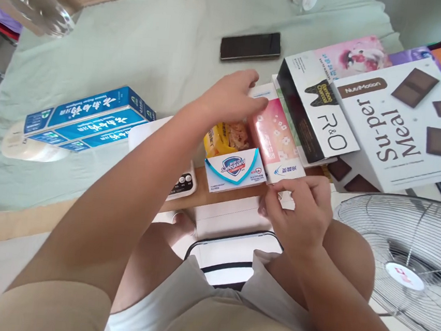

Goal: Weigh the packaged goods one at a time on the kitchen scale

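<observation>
A pink flowered box (276,134) with a white end lies at the table's front edge. My left hand (237,97) reaches over its far end, thumb and forefinger apart, the thumb touching the box; its other fingers are hidden. At the near end of that box, my right hand (302,207) is closed, fingers curled and thumb tip close to the box edge. What it pinches, if anything, cannot be made out. Left of the pink box sits a white Safeguard soap box (235,171), with a yellow food packet (223,137) behind it.
Blue toothpaste boxes (93,114) are stacked at left. A black phone (250,46) lies beyond my hands. At right are an R&O box (323,113) and a large Su-per Meal box (408,121). A fan (405,272) stands near my right knee. A white device (183,183) is partly hidden by my left arm.
</observation>
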`<state>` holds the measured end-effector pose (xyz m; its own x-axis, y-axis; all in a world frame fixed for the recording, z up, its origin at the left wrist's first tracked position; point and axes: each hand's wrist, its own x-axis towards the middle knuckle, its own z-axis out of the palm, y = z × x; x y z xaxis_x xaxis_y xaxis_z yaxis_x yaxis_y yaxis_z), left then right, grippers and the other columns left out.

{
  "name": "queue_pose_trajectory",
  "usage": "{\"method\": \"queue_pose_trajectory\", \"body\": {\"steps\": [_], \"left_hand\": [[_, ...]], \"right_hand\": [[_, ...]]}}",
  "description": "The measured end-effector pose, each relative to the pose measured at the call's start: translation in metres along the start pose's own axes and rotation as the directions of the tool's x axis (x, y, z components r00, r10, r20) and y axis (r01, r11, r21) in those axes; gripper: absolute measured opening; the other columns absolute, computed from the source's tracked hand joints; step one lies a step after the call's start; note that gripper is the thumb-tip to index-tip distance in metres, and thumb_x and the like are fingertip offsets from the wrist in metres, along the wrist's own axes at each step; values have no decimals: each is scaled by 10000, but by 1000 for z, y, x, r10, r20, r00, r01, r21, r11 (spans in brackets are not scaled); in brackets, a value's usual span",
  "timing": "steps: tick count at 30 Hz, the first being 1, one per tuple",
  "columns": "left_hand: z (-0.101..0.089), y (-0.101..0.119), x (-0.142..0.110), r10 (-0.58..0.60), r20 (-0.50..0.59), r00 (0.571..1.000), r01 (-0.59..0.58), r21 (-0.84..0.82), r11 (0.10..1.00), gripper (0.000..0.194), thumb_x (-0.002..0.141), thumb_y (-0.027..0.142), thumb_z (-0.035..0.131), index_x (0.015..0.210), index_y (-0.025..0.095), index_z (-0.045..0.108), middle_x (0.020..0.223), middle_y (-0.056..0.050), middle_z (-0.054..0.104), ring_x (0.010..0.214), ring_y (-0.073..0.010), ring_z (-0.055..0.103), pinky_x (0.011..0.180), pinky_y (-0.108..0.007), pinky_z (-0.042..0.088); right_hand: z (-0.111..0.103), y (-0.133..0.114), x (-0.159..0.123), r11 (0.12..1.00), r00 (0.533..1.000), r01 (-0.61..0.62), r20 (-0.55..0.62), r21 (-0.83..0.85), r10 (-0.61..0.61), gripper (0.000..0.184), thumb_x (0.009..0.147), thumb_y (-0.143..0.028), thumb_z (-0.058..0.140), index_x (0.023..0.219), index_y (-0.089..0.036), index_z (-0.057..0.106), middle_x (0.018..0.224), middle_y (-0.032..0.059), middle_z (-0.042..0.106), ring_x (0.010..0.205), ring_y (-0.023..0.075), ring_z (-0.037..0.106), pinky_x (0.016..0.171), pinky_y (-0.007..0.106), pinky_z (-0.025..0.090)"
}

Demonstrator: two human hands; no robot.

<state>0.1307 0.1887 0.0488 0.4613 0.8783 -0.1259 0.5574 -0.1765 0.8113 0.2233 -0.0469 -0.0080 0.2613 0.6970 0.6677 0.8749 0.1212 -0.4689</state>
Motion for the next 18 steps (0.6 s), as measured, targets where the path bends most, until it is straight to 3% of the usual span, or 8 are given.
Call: {"method": "queue_pose_trajectory", "body": {"steps": [3,5,8,10,12,15,18], "left_hand": [[5,11,0,-66,42,997,67,-28,997,219,659,34,812,667,210,682,743,-29,649,1029,-322,707,973,-383,514],[6,14,-3,-34,-9,999,33,-52,998,278,653,-16,802,636,229,670,729,-17,667,961,-288,689,943,-374,515],[-1,15,-19,109,-180,978,-133,-129,983,338,670,-58,797,726,263,709,866,5,742,967,-230,685,935,-339,513],[-12,8,-44,227,-265,937,-285,-206,936,299,760,-21,765,867,258,755,919,7,763,943,-183,707,899,-315,520],[-27,-5,-81,314,-314,896,-398,-252,882,189,837,52,727,904,222,775,807,15,734,795,-143,689,788,-297,529],[-48,-39,-139,244,-439,865,-377,-248,892,144,908,148,691,882,235,804,770,24,752,734,-132,698,748,-304,553],[-65,-80,-180,20,-555,831,-243,-331,912,117,899,218,730,826,268,807,751,13,744,742,-157,695,779,-349,568]], "right_hand": [[0,4,2,999,999,22,43,36,-24,264,864,18,664,857,-231,575,740,-41,539,635,85,515,557,224,444],[-1,5,4,998,998,23,55,55,-26,257,874,10,652,852,-231,564,708,-46,554,631,89,531,560,224,455],[-6,3,9,989,998,40,40,143,-46,243,870,-15,664,888,-231,556,688,-55,572,611,85,526,539,219,452],[-12,-1,12,977,997,64,31,205,-72,234,867,-41,675,916,-232,550,678,-58,572,585,82,516,508,219,438],[-17,-7,11,965,994,82,45,248,-96,230,865,-53,671,929,-237,549,662,-58,556,557,85,502,477,231,416],[-19,-17,4,936,991,49,103,349,-91,229,863,-41,643,926,-247,564,668,-43,552,563,103,512,473,257,418],[-15,-29,-4,882,984,9,151,472,-91,199,863,-60,634,915,-246,588,680,-31,553,580,114,525,485,274,434]]}}
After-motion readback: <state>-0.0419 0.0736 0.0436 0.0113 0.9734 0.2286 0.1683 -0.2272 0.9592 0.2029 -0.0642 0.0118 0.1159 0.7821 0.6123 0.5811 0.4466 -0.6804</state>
